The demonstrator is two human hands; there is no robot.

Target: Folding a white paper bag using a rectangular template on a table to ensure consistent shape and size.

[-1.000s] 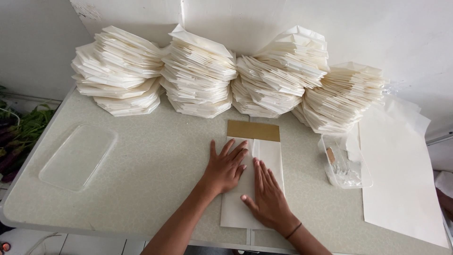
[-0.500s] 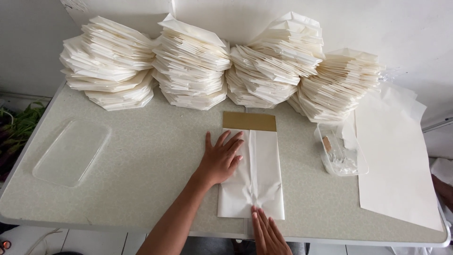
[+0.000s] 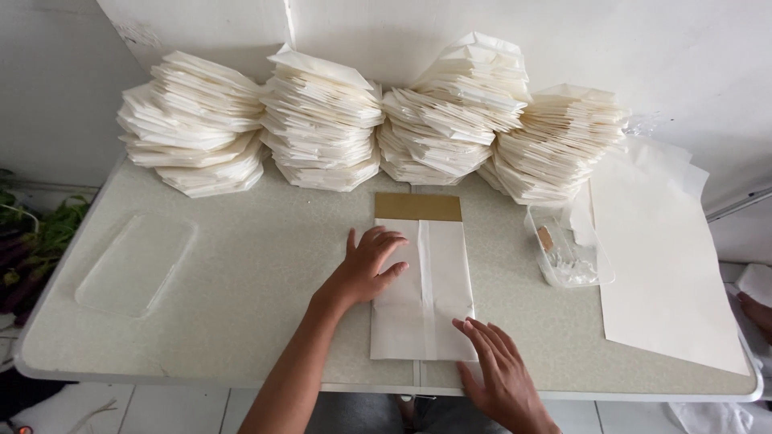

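The folded paper bag (image 3: 422, 301) under the left hand (image 3: 366, 269) and right hand (image 3: 494, 374) was plain white, with a brighter white seam down its middle and a tan-gold band across its top edge. The stacks of folded bags (image 3: 322, 120) behind it were cream. The surface (image 3: 257, 265) was pale grey-green with fine speckles and a white rim. The flat sheets of paper (image 3: 663, 265) were off-white. The lid (image 3: 137, 265) and small tub (image 3: 569, 253) were clear. The wall (image 3: 643, 48) was white, and the plants (image 3: 32, 241) were dark green.
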